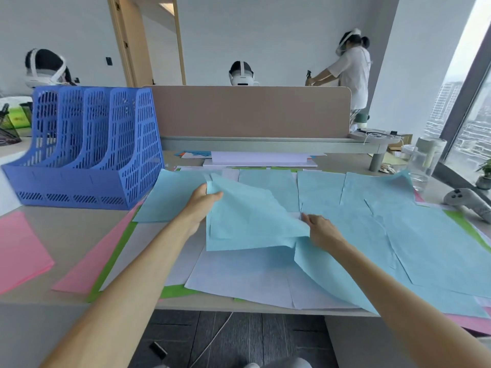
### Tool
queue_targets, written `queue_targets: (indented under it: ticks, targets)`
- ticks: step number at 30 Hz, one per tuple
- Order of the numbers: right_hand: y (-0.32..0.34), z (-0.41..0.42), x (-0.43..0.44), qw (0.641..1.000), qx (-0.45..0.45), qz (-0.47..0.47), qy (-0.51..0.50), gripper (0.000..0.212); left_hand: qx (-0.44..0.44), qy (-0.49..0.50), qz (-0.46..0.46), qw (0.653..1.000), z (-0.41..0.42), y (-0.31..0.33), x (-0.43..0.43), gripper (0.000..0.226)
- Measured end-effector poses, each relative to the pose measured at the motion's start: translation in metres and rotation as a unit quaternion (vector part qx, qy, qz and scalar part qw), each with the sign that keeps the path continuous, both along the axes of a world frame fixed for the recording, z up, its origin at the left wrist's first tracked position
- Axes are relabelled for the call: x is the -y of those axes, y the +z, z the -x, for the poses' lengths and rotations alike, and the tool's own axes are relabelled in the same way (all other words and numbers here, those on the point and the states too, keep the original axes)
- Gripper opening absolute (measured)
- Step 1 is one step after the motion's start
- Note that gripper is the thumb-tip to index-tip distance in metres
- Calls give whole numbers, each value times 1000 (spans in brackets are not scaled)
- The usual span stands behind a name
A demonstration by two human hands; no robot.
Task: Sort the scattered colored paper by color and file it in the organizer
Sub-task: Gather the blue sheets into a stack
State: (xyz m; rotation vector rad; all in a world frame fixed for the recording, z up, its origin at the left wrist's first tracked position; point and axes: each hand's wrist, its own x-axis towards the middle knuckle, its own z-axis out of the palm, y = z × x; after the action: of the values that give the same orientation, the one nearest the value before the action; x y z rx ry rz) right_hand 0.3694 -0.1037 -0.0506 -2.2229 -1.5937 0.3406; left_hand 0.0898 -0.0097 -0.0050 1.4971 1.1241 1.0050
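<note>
Several light blue sheets lie spread over the desk's middle and right. My left hand grips the top left edge of a small stack of blue sheets, lifted off the desk. My right hand pinches the stack's lower right corner, and another blue sheet drapes over my right forearm. White sheets lie beneath, with green and pink sheets under those. A separate pink sheet lies at the far left. The blue plastic organizer stands at the back left, its slots showing no paper.
A beige divider panel runs along the desk's back, with a white paper stack under its shelf. A glass jar, a grey controller and a potted plant sit at the right. People wearing headsets are beyond the divider.
</note>
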Motion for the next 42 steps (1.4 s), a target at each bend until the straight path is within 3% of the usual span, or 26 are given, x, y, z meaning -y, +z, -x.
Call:
queue_targets:
  ticks: [2,5,7,10,12,17,21,23,26,30,33,36,40,42]
  targets:
    - [9,4,-3,985,-154,-70,-21,42,-11,2,1,1000,-5,-6,-6,25]
    - [23,7,-14,887,-439,-115,-82,45,-1,-16,5,1000,-13,-8,-12,28]
    - [27,5,-27,832,-542,-72,-95,44,25,-26,-2,999,-18,-7,-21,33]
    - [27,3,-47,837,-540,-42,-77,40,95,-56,-28,994,-24,2,-31,32]
    - [27,4,-59,839,-539,-43,-68,49,134,-87,-38,986,-28,10,-38,32]
    - [31,5,-78,821,-571,11,-13,53,164,-113,-20,980,-36,18,-60,33]
    - [36,3,-101,765,-630,-128,-36,53,134,-67,26,988,-40,11,-79,42]
    - [45,1,-106,799,-566,-197,-47,57,101,-47,50,993,-42,5,-89,71]
    - [54,-5,-116,844,-446,-298,-19,60,96,-71,41,992,-51,1,-97,74]
    - [77,0,-122,849,-343,-400,42,63,146,-57,-51,986,-61,14,-110,73]
    - [91,-2,-126,843,-315,-434,49,63,183,-60,-69,979,-68,22,-121,74]
    - [74,-16,-142,871,-324,-371,-2,58,95,-57,-30,993,-76,14,-132,73]
    - [28,-39,-159,930,-305,-186,-91,57,-37,-61,64,995,-87,-9,-133,47]
    - [15,-45,-162,951,-253,-142,-108,58,-126,-64,82,987,-89,-19,-137,57]
